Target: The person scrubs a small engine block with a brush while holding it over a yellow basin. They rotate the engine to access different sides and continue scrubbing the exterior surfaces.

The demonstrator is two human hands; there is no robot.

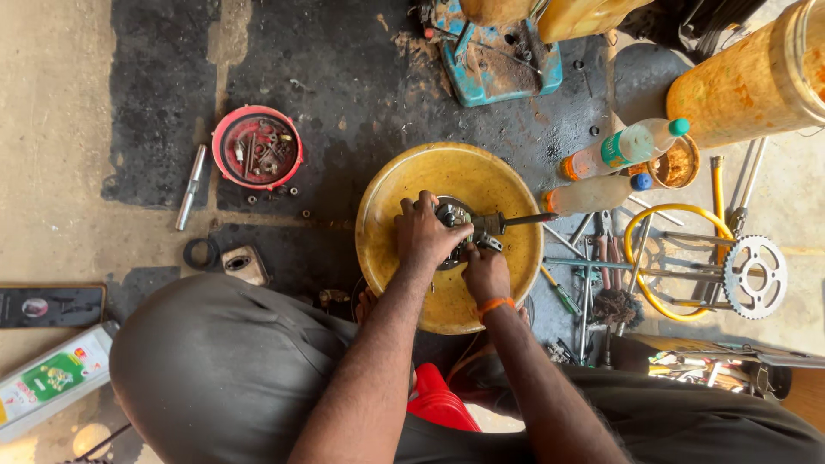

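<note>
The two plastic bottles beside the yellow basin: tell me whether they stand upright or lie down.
Lying down. Both bottles, the green-capped one and the blue-capped one, rest on their sides on the floor right of the yellow basin, caps pointing right.

This looked like a floor-level repair workshop, probably for motorcycles. The oil-blackened concrete floor (344, 77) held a chain sprocket (754, 277), scattered hand tools (593, 283), a red tray of bolts (257, 148), 2 plastic bottles (623, 148) and a yellow basin (481, 185).
</note>
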